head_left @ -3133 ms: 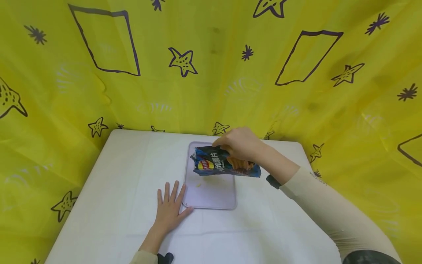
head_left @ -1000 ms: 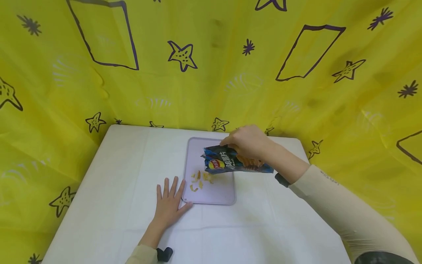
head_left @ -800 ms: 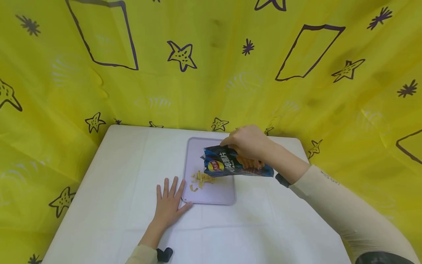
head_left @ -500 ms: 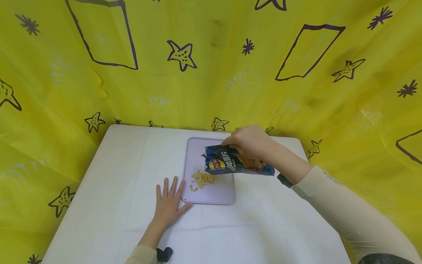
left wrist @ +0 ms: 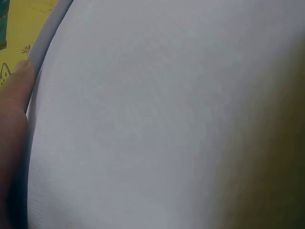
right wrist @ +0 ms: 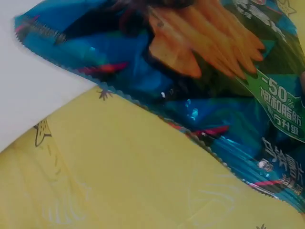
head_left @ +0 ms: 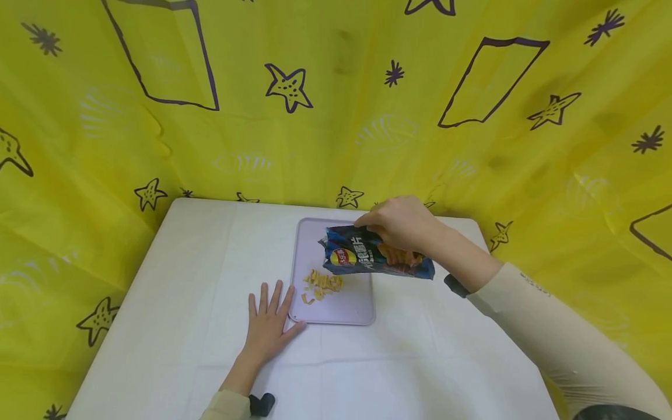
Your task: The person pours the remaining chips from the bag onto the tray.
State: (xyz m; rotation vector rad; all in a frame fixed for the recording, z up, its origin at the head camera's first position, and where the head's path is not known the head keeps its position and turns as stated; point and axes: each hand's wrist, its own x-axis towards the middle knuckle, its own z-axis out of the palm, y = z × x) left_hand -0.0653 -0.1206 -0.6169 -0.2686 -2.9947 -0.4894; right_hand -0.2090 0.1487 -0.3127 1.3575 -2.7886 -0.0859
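Observation:
My right hand (head_left: 401, 220) grips a dark blue chip bag (head_left: 349, 248) by its upper edge, over the lilac tray (head_left: 349, 309). The bag lies nearly sideways, its crumpled end pointing left. Below that end, a small heap of yellow potato chips (head_left: 322, 283) sits on the tray's left half. My left hand (head_left: 266, 329) lies on the white tabletop with fingers spread, its index finger and thumb at the tray's near left corner. In the right wrist view the shiny chip bag (right wrist: 190, 95) fills the upper part. Part of my left hand (left wrist: 13, 129) shows at the left wrist view's edge.
A white-covered table (head_left: 210, 262) carries the tray. Behind and around it hangs a yellow curtain (head_left: 336, 128) printed with stars, close to the table's far edge.
Three seconds ago a single small piece lay on the tray; now there is a heap of chips. The bag and right hand have shifted slightly right. The left hand keeps its place.

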